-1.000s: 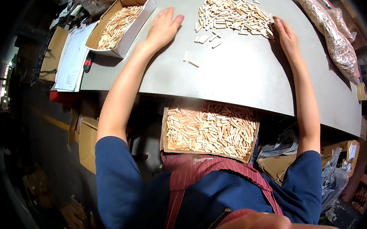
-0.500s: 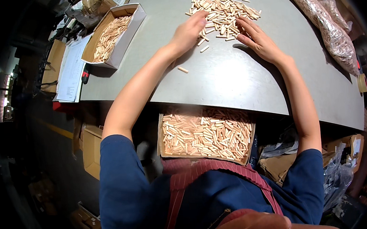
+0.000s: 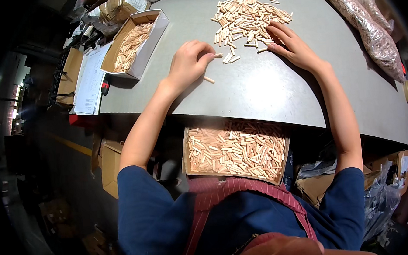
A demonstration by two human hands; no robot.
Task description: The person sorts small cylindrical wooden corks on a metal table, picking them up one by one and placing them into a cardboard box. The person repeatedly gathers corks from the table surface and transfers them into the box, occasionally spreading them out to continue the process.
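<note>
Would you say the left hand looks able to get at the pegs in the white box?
Probably yes: the white box is open on top, so the pegs lie exposed, though its side wall stands between them and the left hand.

Peg pile (image 3: 249, 19) on counter (image 3: 258, 96), between box (image 3: 152, 46) at left and bag (image 3: 365, 29) at right; papers (image 3: 89, 80) left of box; tray (image 3: 186, 152) before counter.

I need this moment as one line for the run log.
left hand: touching dowel | right hand: at pile edge | white box: dowels inside
</note>
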